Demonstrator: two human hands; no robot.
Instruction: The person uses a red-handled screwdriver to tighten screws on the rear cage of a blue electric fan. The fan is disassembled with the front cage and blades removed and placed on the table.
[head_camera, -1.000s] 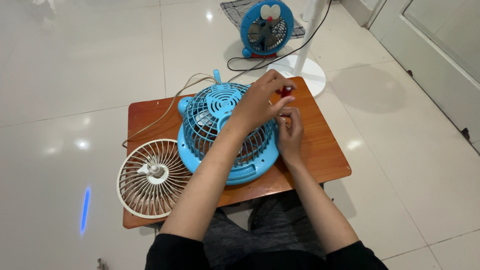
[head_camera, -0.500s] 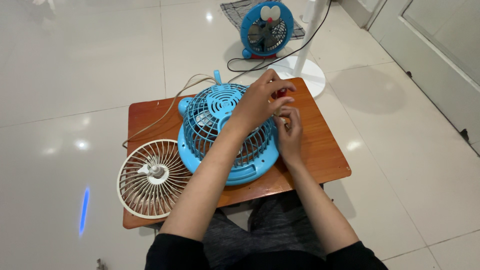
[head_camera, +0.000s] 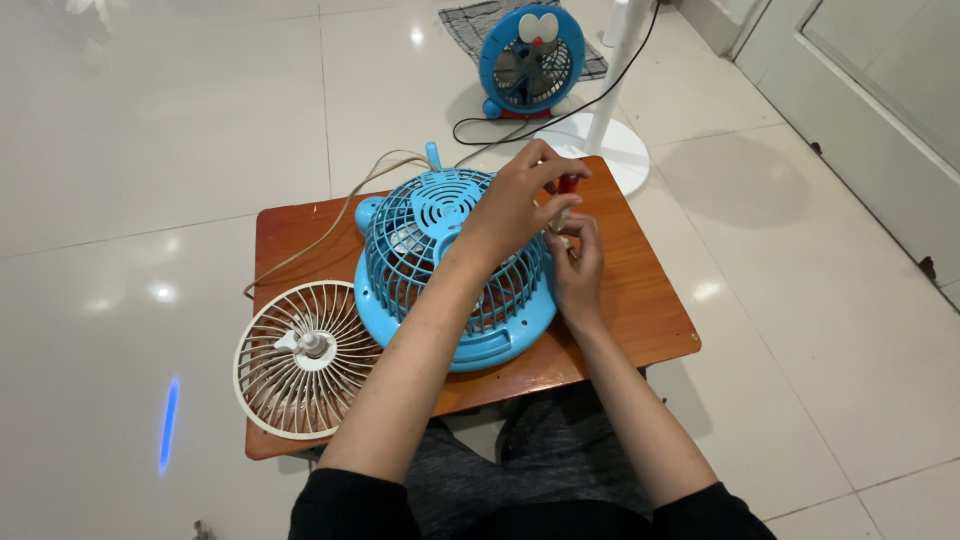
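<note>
Blue fan housing (head_camera: 455, 270), lying grille-up on the middle of a small wooden table (head_camera: 650, 320), its round body overhanging the near edge slightly. The cage is a light blue plastic lattice with a solid hub plate near its top and a smooth rim around the base; a pale cord (head_camera: 330, 225) trails from its far side across the table and off the left edge. The left hand (head_camera: 515, 205) reaches over the grille, fingers drawn together on a small red-handled tool (head_camera: 567, 184), probably a screwdriver, though most of it is hidden. The right hand (head_camera: 578, 262) sits just beside the rim, fingertips pinched on something too small to identify.

Risks, as judged: the tool tip could slip off a fastener and mar the plastic or jab the right fingers close beneath it; a small part could drop through the lattice or roll off the table; pressure on the overhanging rim could tip the housing.

A detached cream grille (head_camera: 300, 360) lies at the table's left corner, partly over the edge. A second blue fan (head_camera: 530, 55) stands on the tiled floor (head_camera: 150, 130) beyond.
</note>
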